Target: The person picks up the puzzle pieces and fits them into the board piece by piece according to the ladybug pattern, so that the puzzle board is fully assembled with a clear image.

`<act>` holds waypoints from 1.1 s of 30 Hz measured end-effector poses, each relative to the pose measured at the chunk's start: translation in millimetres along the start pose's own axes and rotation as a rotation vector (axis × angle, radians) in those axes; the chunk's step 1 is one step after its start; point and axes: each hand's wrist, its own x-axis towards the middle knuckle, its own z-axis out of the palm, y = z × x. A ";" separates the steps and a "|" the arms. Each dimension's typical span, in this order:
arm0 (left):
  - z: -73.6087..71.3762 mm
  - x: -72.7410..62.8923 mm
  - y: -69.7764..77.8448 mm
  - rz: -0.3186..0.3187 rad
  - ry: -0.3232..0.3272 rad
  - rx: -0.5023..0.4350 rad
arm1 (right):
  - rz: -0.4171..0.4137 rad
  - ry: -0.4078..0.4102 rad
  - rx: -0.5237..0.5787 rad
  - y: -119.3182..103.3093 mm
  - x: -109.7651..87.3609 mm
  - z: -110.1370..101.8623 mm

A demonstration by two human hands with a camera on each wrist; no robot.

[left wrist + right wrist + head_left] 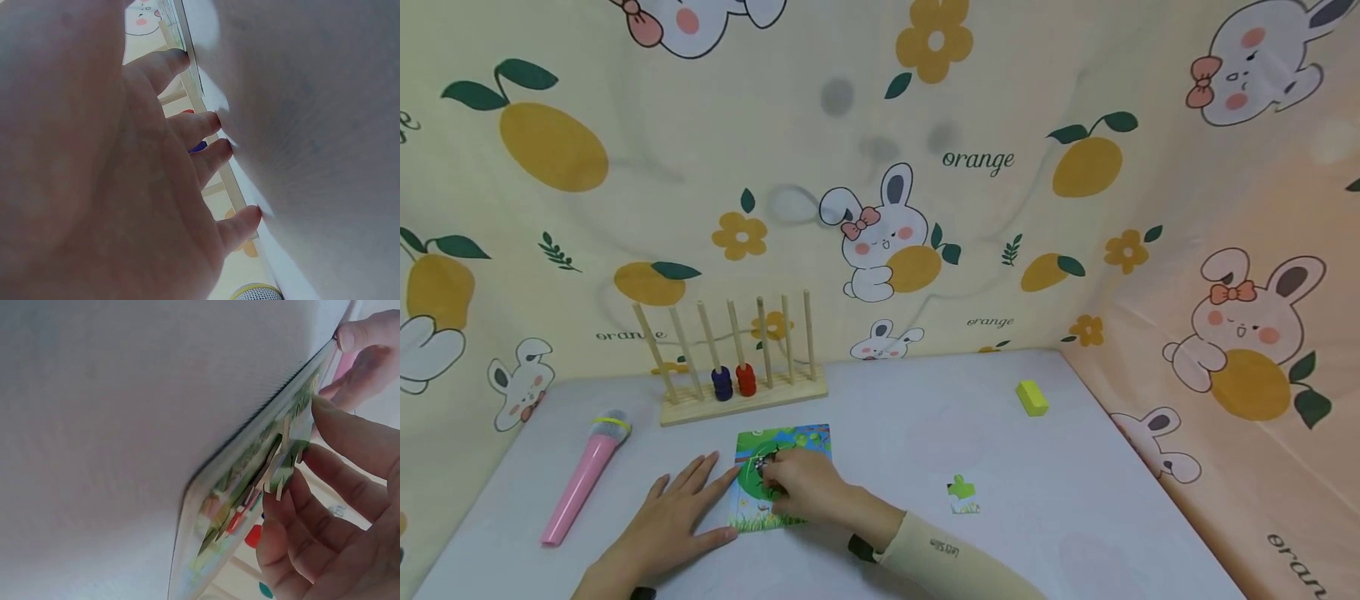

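Observation:
A square jigsaw puzzle [752, 518] with a green, blue and grassy picture lies on the table. My right hand [812, 485] reaches over its middle. In the right wrist view, a puzzle piece [282, 474] with green on it stands tilted up from the board, pinched by the fingertips of that hand. My left hand [673, 523] rests with spread fingers on the table to the puzzle's left, index fingertip and thumb at its edge. One loose puzzle piece [962, 497], green and white, lies to the right, apart from both hands.
Behind the puzzle stands a wooden peg rack [741, 404] with purple rings [722, 384] and red rings [746, 380]. A pink toy microphone [583, 479] lies at the left. Toward the back right sits a yellow-green block [1032, 398]. A patterned cloth [970, 225] hangs behind the table.

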 end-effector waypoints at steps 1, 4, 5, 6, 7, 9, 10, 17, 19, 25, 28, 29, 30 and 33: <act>0.1 0.0 0.0 0.001 0.002 0.001 | 0.001 -0.002 -0.018 -0.3 -0.1 0.5; 0.4 -0.2 -0.2 0.007 0.014 0.007 | 0.009 -0.009 -0.058 -0.9 0.0 1.9; 0.6 -0.3 -0.3 0.009 0.017 0.009 | 0.013 -0.011 -0.062 -1.2 0.0 2.1; 0.9 -0.3 -0.5 0.010 0.019 0.009 | 0.016 -0.012 -0.063 -1.6 0.0 2.0; 1.1 -0.3 -0.6 0.010 0.021 0.008 | 0.020 -0.012 -0.061 -1.9 0.1 2.1; 1.2 -0.3 -0.6 0.011 0.021 0.007 | 0.028 -0.014 -0.056 -2.3 0.3 2.0; 1.2 -0.3 -0.6 0.011 0.018 0.008 | 0.033 -0.015 -0.049 -2.4 0.4 2.1; -0.7 -0.6 1.0 0.009 0.003 0.011 | 0.068 -0.022 -0.058 -3.3 0.6 3.9; -1.3 -0.8 1.4 0.012 0.004 0.015 | 0.076 -0.025 -0.075 -4.5 0.3 3.2; -1.4 -1.5 1.7 0.019 0.022 0.025 | 0.089 -0.037 -0.133 -7.6 -0.4 0.7; -1.3 -2.0 2.0 0.019 0.032 0.025 | 0.093 -0.042 -0.143 -8.4 -0.7 0.1; -1.4 -2.2 2.1 0.019 0.035 0.025 | 0.093 -0.042 -0.145 -8.5 -0.7 0.2; -1.4 -2.3 2.2 0.019 0.037 0.026 | 0.093 -0.042 -0.146 -8.6 -0.8 0.2; -1.6 -2.3 2.5 0.019 0.040 0.025 | 0.092 -0.039 -0.154 -8.3 -0.6 0.9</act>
